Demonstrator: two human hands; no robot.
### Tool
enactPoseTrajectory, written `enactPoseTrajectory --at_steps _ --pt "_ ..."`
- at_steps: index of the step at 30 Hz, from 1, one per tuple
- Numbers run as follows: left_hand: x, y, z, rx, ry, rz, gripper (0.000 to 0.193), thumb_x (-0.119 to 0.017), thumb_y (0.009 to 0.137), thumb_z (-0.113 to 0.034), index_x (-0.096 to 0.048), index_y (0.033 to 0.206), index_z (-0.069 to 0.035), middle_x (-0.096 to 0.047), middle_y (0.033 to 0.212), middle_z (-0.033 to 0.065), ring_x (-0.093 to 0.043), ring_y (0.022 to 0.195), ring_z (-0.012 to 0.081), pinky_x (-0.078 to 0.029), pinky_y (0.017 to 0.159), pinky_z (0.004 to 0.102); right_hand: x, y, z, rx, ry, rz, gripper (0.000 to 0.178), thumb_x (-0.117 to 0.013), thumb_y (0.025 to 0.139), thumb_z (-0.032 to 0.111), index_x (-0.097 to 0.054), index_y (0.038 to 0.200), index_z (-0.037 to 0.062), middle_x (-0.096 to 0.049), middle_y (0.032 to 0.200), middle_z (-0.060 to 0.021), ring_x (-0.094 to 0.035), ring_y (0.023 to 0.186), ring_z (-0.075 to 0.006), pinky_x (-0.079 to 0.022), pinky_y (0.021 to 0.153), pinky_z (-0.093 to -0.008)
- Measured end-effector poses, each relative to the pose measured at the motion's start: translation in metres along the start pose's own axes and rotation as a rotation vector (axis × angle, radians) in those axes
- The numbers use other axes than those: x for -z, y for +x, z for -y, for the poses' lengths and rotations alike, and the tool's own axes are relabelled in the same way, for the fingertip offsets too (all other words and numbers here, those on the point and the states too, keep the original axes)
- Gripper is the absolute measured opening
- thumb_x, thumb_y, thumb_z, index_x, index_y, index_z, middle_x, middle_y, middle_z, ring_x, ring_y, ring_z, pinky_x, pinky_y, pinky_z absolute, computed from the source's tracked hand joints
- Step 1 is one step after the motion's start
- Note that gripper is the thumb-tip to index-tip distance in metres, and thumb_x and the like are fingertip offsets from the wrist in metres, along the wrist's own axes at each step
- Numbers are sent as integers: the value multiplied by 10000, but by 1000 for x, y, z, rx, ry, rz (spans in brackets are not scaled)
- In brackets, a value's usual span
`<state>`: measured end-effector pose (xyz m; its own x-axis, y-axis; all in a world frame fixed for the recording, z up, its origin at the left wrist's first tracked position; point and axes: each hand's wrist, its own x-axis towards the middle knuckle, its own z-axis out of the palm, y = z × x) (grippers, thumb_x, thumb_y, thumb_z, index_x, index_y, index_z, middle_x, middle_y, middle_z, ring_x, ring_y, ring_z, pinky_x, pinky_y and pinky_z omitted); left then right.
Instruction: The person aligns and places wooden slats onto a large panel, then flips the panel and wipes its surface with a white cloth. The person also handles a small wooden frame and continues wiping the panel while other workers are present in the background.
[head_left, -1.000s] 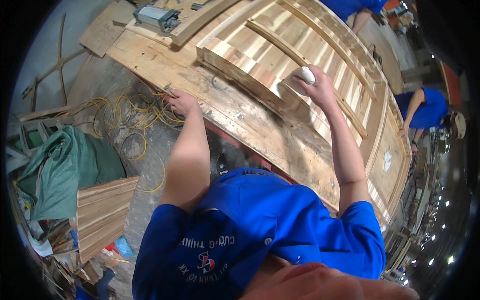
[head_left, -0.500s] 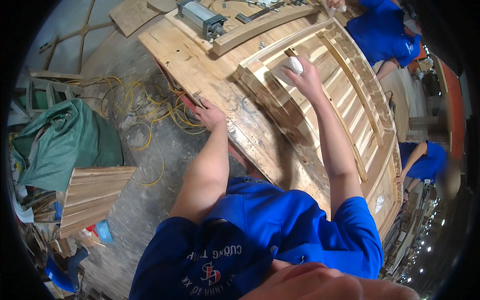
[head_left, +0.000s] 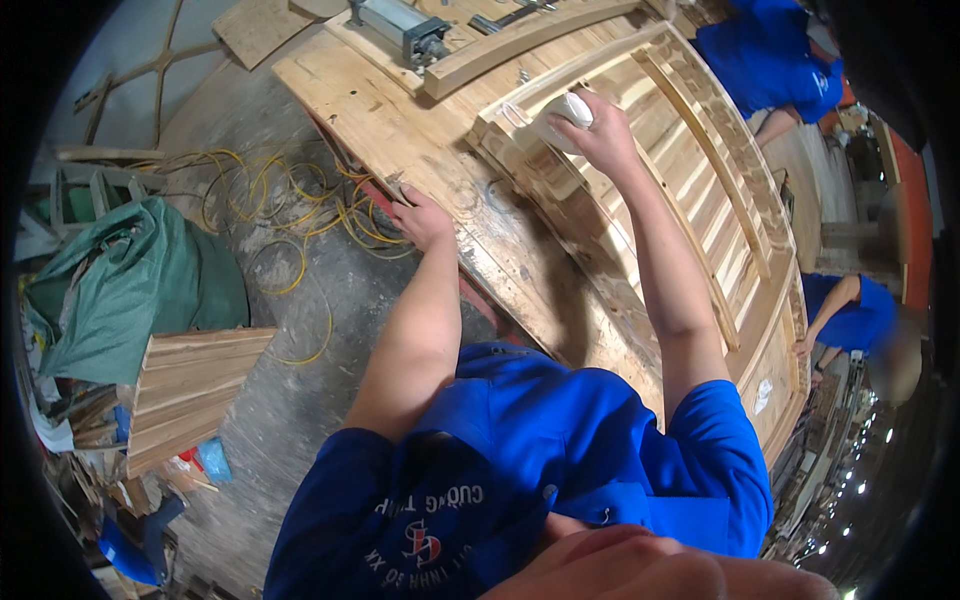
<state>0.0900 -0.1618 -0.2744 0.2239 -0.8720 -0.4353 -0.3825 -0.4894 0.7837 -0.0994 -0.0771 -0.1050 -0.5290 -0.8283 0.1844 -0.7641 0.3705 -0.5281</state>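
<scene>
While the fingers of the right hand (head_left: 608, 138) wrap around a white container (head_left: 567, 112), seemingly a bottle, over one end of a slatted wooden panel (head_left: 690, 212), those of the left hand (head_left: 425, 221) seem to pinch a small object (head_left: 397, 188), too indistinct to name, at the desk (head_left: 355, 115) edge. On that desk, the panel has its rails and border in place, so it looks well advanced; what remains cannot be told. The container's contents are hidden, as are those of the green sack (head_left: 190, 285) on the floor (head_left: 290, 420).

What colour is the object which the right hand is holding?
White; the object in the right hand shows best in the head view.
</scene>
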Motion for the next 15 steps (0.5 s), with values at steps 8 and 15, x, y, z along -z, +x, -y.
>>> enactPoseTrajectory --at_steps 8,15 --pt "-10 14 13 -22 40 -32 699 -297 922 -538 -480 1179 86 -486 1195 312 -458 1131 432 -368 968 486 53 -105 -15 -128 -30 15 275 -716 765 259 -632 922 50 -650 842 -118 -628 769 -229 -480 689 -343" --pt "-10 2 13 -26 93 -9 692 -273 927 -525 -471 1191 83 -485 1205 322 -481 1116 450 -393 947 510 94 -227 -37 -316 -77 -151 275 -723 759 260 -635 908 47 -639 817 -121 -611 746 -246 -473 696 -337"
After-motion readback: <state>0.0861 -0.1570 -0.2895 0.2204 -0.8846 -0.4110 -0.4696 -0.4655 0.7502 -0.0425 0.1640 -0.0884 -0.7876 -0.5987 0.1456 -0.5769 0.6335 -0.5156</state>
